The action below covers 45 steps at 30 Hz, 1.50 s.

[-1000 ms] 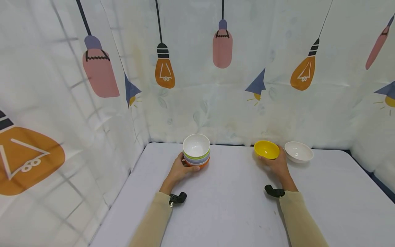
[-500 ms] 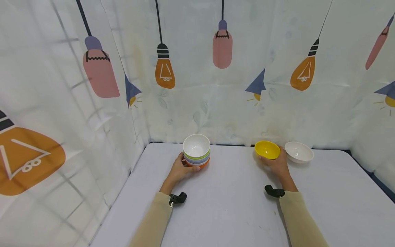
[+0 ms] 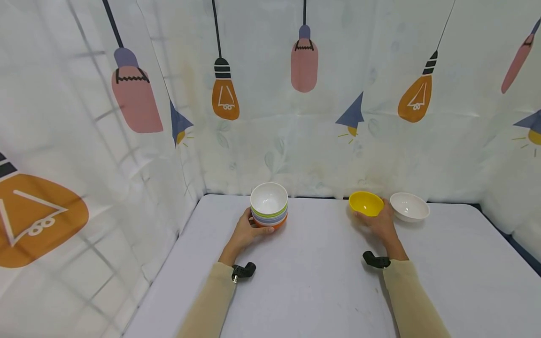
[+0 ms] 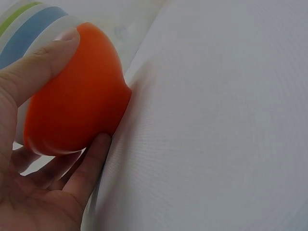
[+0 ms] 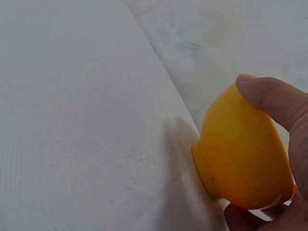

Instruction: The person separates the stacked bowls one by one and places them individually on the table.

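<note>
The yellow bowl (image 3: 362, 204) is at the table's (image 3: 313, 267) far side, beside the white bowl (image 3: 409, 208), gripped between the right hand's (image 3: 382, 226) thumb and fingers; well apart, the left hand (image 3: 246, 233) grips the orange bowl (image 4: 79, 96) beneath the nested stack (image 3: 270, 219). Step judged as stacking; next move would call for a level lift.

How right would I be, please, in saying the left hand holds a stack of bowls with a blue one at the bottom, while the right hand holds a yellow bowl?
The bottom bowl is orange, not blue, as the left wrist view shows; the left hand holds the stack, and the right hand holds a yellow bowl.
</note>
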Motion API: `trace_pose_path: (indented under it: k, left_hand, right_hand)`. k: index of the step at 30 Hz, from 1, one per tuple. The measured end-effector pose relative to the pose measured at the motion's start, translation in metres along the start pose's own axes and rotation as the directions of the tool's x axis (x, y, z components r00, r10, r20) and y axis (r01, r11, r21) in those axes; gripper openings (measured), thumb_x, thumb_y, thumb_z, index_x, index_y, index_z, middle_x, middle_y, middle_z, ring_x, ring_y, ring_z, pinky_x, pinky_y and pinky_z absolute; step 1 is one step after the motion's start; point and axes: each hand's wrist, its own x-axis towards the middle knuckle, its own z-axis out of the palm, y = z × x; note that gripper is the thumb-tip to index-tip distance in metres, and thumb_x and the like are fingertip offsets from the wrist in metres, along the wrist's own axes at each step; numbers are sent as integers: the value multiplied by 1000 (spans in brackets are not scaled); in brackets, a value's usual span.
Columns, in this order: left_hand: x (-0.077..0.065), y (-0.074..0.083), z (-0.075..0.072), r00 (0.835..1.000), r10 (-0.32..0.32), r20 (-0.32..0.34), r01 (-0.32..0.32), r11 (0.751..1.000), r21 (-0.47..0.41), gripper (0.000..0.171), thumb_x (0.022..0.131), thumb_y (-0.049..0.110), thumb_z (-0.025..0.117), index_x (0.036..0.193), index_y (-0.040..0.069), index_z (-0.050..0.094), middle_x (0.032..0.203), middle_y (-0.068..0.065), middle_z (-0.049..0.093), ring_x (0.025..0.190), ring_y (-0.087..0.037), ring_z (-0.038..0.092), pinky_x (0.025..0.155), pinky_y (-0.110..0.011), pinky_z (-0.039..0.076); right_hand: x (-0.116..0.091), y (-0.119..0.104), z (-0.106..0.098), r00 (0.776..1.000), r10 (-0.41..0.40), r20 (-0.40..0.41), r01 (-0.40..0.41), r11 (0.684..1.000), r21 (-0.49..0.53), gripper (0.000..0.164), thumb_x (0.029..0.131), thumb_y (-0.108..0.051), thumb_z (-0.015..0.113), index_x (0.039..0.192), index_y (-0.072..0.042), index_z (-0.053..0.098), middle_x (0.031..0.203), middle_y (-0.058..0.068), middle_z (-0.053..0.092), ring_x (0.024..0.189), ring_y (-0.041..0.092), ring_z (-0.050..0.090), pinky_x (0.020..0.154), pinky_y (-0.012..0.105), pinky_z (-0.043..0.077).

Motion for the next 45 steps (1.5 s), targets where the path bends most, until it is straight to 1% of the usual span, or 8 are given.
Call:
trace_pose_path:
  k: [6,10,17,23,30,35,40,45]
  left_hand:
    - [1,-2,0,1000,0,-5,0,1000,20,102,74,31,94,156,15,34,149,-10,51,132,-32,53,112,-51,45]
    - [1,-1,0,1000,-6,-10,7,1000,27,103,73,31,95,155,14,35,147,-10,52,131,-32,54,112,-50,46]
    - [-1,2,-1,1000,-9,-9,10,1000,22,104,72,30,96,156,14,36,144,-10,54,130,-32,55,112,-50,46]
    - [-2,2,-1,1000,-6,-7,6,1000,24,104,72,30,95,156,14,35,145,-10,53,130,-32,55,112,-49,46]
    - [-1,2,0,1000,5,5,-5,1000,25,103,74,30,94,156,15,34,150,-10,50,133,-32,54,113,-51,45]
    - [-2,3,0,1000,-5,-4,5,999,33,103,75,29,94,157,12,33,148,-13,51,133,-34,53,113,-52,45]
    - [-1,3,0,1000,-3,3,2,1000,29,103,74,29,94,157,14,33,149,-12,51,133,-34,54,113,-51,45]
    - [0,1,-1,1000,1,7,-1,1000,22,104,74,29,94,156,15,33,150,-11,50,132,-34,55,111,-50,47]
  right_hand:
    - [-4,-12,-4,999,26,23,-25,998,-59,124,88,-37,79,160,-3,-16,164,32,6,144,50,25,124,62,25]
    - [-7,-22,-6,1000,13,2,-12,993,-114,123,87,-36,79,160,2,-13,160,36,9,141,51,28,122,62,28]
    - [-15,-44,-10,999,-11,-45,2,980,-198,122,86,-37,80,160,4,-9,158,39,11,140,54,21,120,66,27]
    - [-22,-61,-11,997,-60,-41,51,979,-196,115,87,-37,79,162,1,-1,161,34,16,142,52,23,118,65,31]
    - [-32,-77,-6,991,-131,23,133,983,-130,109,90,-37,78,163,-5,4,164,28,18,145,48,28,121,62,30]
    - [-36,-83,2,972,-215,97,224,970,-97,104,92,-38,76,163,-7,8,164,24,24,148,45,30,122,61,30]
    - [-42,-90,17,938,-301,174,312,949,-39,97,93,-36,77,163,-9,15,163,20,30,149,42,32,123,60,28]
    - [-48,-98,38,904,-372,211,378,926,12,88,92,-30,78,160,-9,25,160,17,36,146,39,37,125,58,27]
